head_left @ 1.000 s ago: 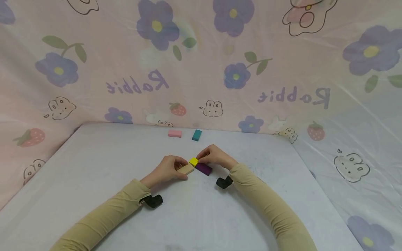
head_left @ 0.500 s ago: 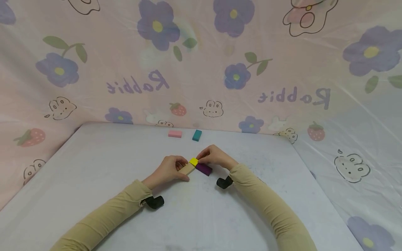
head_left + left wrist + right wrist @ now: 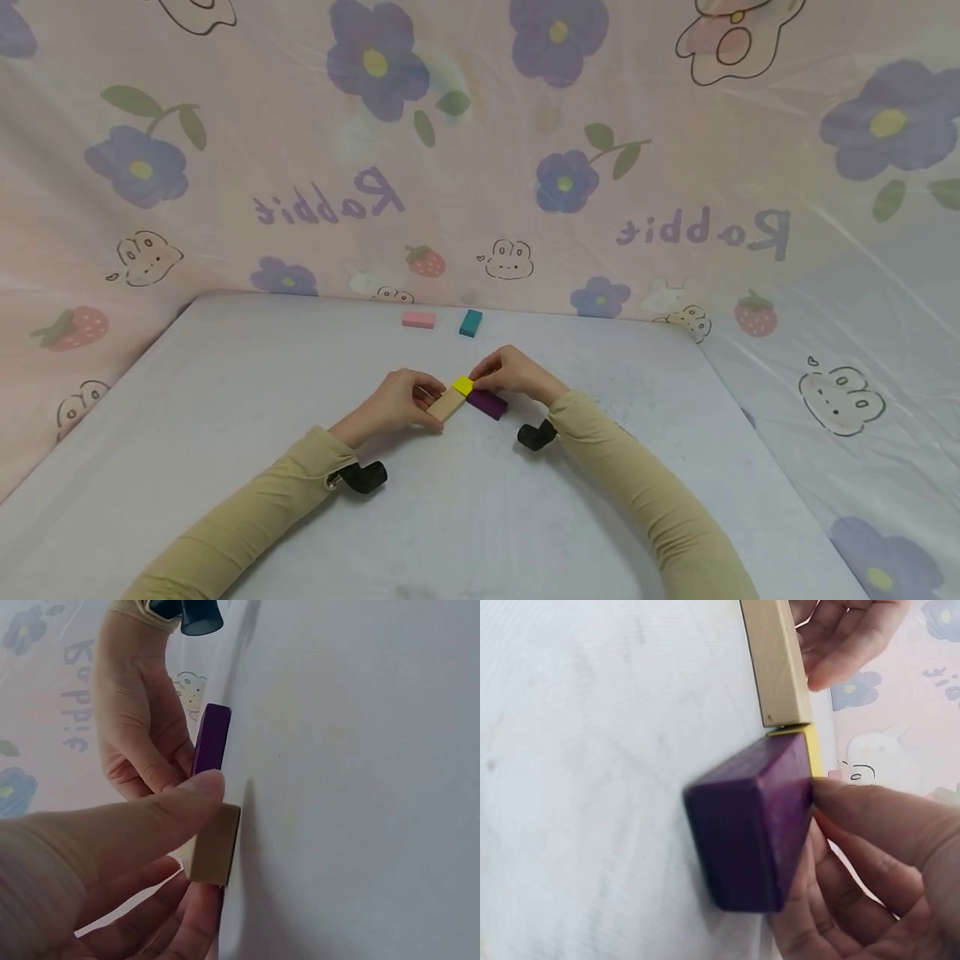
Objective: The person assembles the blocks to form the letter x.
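In the head view, a natural wooden block (image 3: 447,406), a yellow block (image 3: 462,386) and a purple block (image 3: 487,405) meet end to end on the white tabletop, forming an angle. My left hand (image 3: 393,406) has its thumb (image 3: 204,786) at one side of the wooden block and its fingertips at the other, near the outer end. With thumb and fingers, my right hand (image 3: 517,375) pinches the yellow block, most of which hides behind the purple block (image 3: 742,825) in the right wrist view. The wooden block (image 3: 778,664) meets the yellow block (image 3: 815,754) there.
Farther back on the white table (image 3: 300,350) lie a pink block (image 3: 417,320) and a teal block (image 3: 470,323). A patterned curtain (image 3: 465,183) hangs behind the table's far edge. Black wrist cameras (image 3: 363,477) hang under both sleeves.
My left hand has drawn back slightly to the left, and more of the wooden block shows. The wooden block has shifted a little toward the yellow one. My right hand stays still.
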Tool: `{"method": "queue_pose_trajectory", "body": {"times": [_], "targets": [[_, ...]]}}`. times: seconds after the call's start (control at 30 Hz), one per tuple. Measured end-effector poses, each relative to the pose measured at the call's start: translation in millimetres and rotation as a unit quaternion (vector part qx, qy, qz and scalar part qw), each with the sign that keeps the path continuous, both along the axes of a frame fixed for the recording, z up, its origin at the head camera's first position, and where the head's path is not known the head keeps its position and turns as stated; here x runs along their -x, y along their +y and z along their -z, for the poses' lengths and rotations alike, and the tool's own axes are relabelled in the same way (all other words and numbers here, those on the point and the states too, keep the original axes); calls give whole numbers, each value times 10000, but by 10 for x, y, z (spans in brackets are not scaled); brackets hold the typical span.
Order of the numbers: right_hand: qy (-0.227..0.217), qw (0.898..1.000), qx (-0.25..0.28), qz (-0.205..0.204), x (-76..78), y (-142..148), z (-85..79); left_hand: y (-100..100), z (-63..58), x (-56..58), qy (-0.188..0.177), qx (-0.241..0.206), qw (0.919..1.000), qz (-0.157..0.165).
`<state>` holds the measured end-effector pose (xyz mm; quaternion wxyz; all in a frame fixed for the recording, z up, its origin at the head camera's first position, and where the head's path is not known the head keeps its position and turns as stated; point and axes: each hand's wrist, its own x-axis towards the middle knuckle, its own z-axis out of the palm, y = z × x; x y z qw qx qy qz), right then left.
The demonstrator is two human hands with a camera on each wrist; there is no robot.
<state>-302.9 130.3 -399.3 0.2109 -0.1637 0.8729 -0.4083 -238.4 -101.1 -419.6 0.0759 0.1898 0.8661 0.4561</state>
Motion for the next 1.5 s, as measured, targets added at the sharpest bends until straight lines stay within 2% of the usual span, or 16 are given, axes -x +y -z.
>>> {"method": "queue_pose_trajectory", "body": {"times": [0.2,0.63,0.9,1.03,1.27,1.5], "targets": [[-42,10000,9,42,0,3,6,-31,-10,7,-174,-118,9997,130],[-67,9999,80,16,18,5,27,-1,-5,-34,-62,-130,9999,-90],[-96,9999,53,67,20,9,42,-14,-1,-35,-67,-206,9998,-25],[-76,9999,53,58,16,8,45,-22,21,-28,43,-204,9998,46],[-95,9999,56,61,15,4,53,-9,28,-18,-163,-122,9998,-12],[-104,9999,65,49,15,7,24,-9,-2,-3,-137,-119,9998,63]]}}
